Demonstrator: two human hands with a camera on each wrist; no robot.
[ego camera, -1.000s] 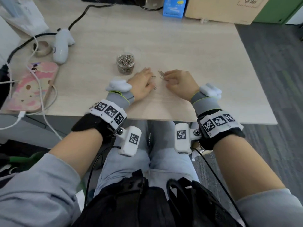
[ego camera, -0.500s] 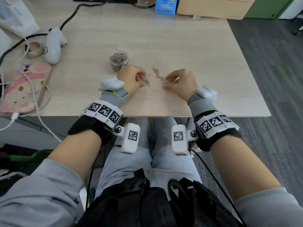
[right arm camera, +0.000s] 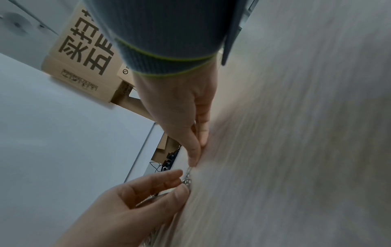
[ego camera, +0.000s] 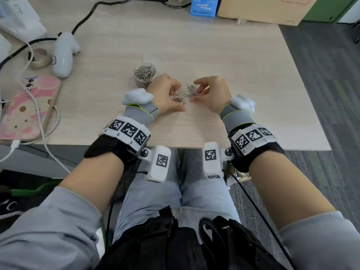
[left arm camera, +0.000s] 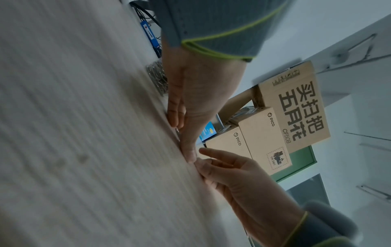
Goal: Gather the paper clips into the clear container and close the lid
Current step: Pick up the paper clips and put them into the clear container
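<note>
A small clear container (ego camera: 145,75), its top open and part full of silver paper clips, stands on the wooden table just left of my left hand (ego camera: 165,94); the left wrist view shows the container (left arm camera: 157,76) beside that hand (left arm camera: 190,100). A loose heap of paper clips (ego camera: 185,94) lies between both hands. My right hand (ego camera: 212,92) faces the left one across the heap. Both hands rest edge-on on the table with relaxed fingers touching the clips (right arm camera: 187,178). Neither hand pinches a clip. No lid is plainly visible.
A white handheld device (ego camera: 64,55), a tape roll (ego camera: 40,58) and a pink phone case (ego camera: 27,108) with white cables lie at the left. A blue box (ego camera: 204,6) and a cardboard box (ego camera: 263,8) stand at the back. The table's front edge (ego camera: 185,147) runs under my wrists.
Both hands have drawn the scattered clips inward, and the clips now lie in a tighter heap between the fingertips. The container has not moved.
</note>
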